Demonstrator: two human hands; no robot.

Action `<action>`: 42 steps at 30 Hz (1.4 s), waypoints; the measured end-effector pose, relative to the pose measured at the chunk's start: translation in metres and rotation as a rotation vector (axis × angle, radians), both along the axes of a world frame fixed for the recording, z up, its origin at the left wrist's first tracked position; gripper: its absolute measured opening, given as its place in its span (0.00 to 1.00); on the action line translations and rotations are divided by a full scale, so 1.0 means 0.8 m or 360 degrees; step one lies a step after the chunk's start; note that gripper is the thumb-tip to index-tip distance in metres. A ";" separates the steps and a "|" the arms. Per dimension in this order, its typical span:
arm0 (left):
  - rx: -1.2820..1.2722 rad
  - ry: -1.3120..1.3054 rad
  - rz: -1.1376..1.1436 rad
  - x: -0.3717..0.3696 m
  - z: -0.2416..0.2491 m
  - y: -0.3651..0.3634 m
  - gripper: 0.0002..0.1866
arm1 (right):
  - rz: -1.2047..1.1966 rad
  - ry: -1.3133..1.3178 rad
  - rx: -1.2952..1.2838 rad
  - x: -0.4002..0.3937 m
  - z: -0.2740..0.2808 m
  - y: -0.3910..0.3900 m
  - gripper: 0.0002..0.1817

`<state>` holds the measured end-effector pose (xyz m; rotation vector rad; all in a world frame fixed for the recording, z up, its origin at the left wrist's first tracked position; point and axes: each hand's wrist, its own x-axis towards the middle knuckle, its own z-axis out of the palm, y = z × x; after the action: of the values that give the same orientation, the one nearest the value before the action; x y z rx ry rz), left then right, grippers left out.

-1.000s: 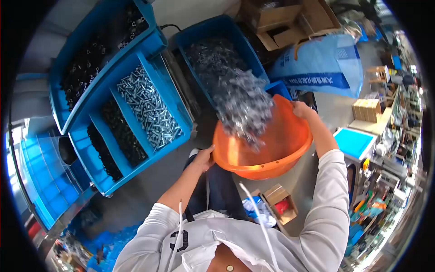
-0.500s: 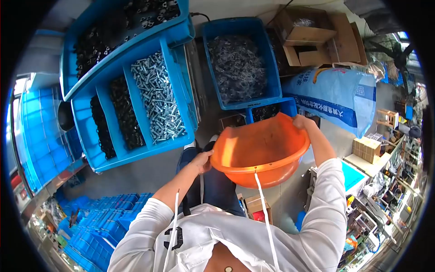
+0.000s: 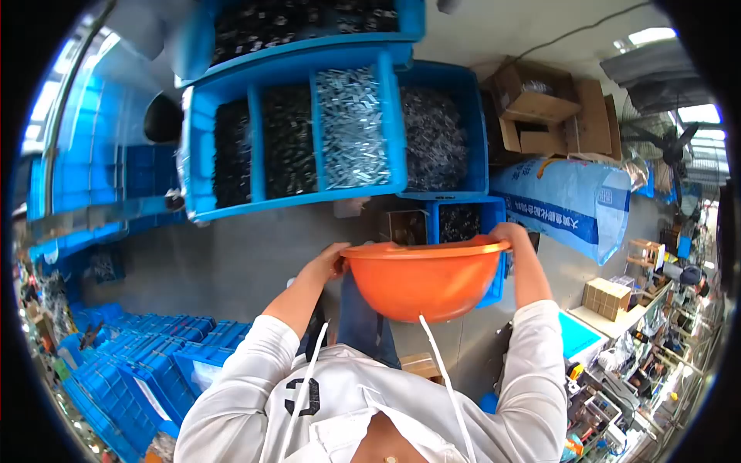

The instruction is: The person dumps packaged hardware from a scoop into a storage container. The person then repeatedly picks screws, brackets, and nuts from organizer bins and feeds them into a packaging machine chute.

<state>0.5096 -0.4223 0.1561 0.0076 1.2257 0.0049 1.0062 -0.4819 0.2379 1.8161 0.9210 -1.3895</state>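
An orange plastic basin (image 3: pixel 423 284) hangs in front of me, tilted so that its outer wall faces me. Its inside is hidden from this angle. My left hand (image 3: pixel 333 261) grips the left end of the rim, and my right hand (image 3: pixel 509 234) is closed round the right end. Just beyond the basin, on the floor, a small blue bin (image 3: pixel 502 212) holds dark parts. Behind that stands a larger blue bin (image 3: pixel 482 147) with clear and dark pieces.
At the upper left a divided blue tray (image 3: pixel 297 199) holds black parts and silver bolts. A light-blue printed sack (image 3: pixel 567 202) and open cardboard boxes (image 3: pixel 536 96) stand to the right. Blue crates (image 3: pixel 147 366) are stacked lower left; a cluttered workbench (image 3: pixel 617 363) lies lower right.
The basin has tipped away from me, so its inside no longer shows. Both hands have stayed on its rim. The view has turned, shifting the divided tray to the right.
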 end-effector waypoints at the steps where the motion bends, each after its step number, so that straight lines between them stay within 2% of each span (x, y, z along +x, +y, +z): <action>1: -0.0001 0.0044 0.0154 -0.030 -0.005 0.000 0.20 | -0.0176 -0.0069 -0.0097 -0.055 0.029 0.023 0.12; 3: -0.0003 0.0119 0.0457 -0.101 -0.015 0.000 0.25 | -0.0038 0.0203 0.0027 -0.087 -0.058 0.020 0.12; 5: -0.0119 0.0399 0.0520 -0.196 -0.042 -0.012 0.31 | 0.0355 0.0281 -0.0013 -0.161 -0.153 0.024 0.11; 7: -0.0045 0.0583 0.0497 -0.285 -0.020 -0.039 0.32 | 0.0391 0.0293 0.0023 -0.277 -0.158 0.033 0.08; 9: -0.0016 0.0763 0.0446 -0.381 -0.018 -0.083 0.31 | 0.0230 0.0323 0.0084 -0.409 -0.144 0.034 0.06; 11: -0.0098 0.0875 0.0630 -0.470 -0.005 -0.133 0.27 | -0.0190 0.0338 0.0091 -0.543 -0.136 0.021 0.06; 13: -0.0121 0.0952 0.0801 -0.560 0.017 -0.197 0.23 | -0.1690 0.0151 0.0431 -0.678 -0.194 -0.003 0.21; 15: -0.0027 0.0956 0.0948 -0.637 0.024 -0.255 0.18 | -0.1977 0.0440 0.0570 -0.805 -0.131 -0.010 0.25; 17: -0.0003 0.1031 0.1046 -0.685 0.050 -0.299 0.11 | -0.2061 0.0347 0.0582 -0.908 -0.087 -0.001 0.24; 19: -0.0053 0.1089 0.1196 -0.722 0.054 -0.340 0.09 | -0.2150 0.0336 0.0593 -0.980 -0.088 0.008 0.23; 21: -0.0073 0.1044 0.1321 -0.735 0.049 -0.374 0.09 | -0.2247 0.0410 0.0612 -1.017 -0.103 0.015 0.23; 22: -0.0072 0.0969 0.1427 -0.738 0.043 -0.388 0.08 | -0.2368 0.0490 0.0545 -1.031 -0.143 0.017 0.23; 24: -0.0127 0.0884 0.1514 -0.727 0.039 -0.396 0.06 | -0.2537 0.0551 0.0592 -1.059 -0.168 0.036 0.23; 26: -0.0048 0.0767 0.1388 -0.724 0.027 -0.403 0.06 | -0.2634 0.0570 0.0695 -1.086 -0.188 0.061 0.26; 29: -0.0036 0.0772 0.1254 -0.715 0.042 -0.381 0.09 | -0.2752 0.0436 0.0526 -1.090 -0.305 0.100 0.26; 32: 0.0007 0.0868 0.1091 -0.731 0.051 -0.358 0.09 | -0.2905 0.0505 0.0676 -1.097 -0.353 0.151 0.26; 37: -0.0238 0.1095 0.0988 -0.776 0.040 -0.328 0.07 | -0.3248 0.0516 0.0680 -1.104 -0.465 0.237 0.24; 38: -0.0267 0.1106 0.0974 -0.784 0.041 -0.313 0.06 | -0.3265 0.0358 0.0781 -1.111 -0.491 0.250 0.23; 41: -0.0289 0.1094 0.0938 -0.795 0.030 -0.270 0.05 | -0.3396 0.0280 0.0981 -1.134 -0.475 0.318 0.21; 42: -0.0259 0.1085 0.0921 -0.801 0.025 -0.252 0.05 | -0.3527 0.0306 0.0955 -1.135 -0.505 0.332 0.20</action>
<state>-0.1312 -0.6236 0.1763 -0.5246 1.8674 0.4373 0.0980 -0.2166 -0.1662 3.1457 -1.5729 -2.3786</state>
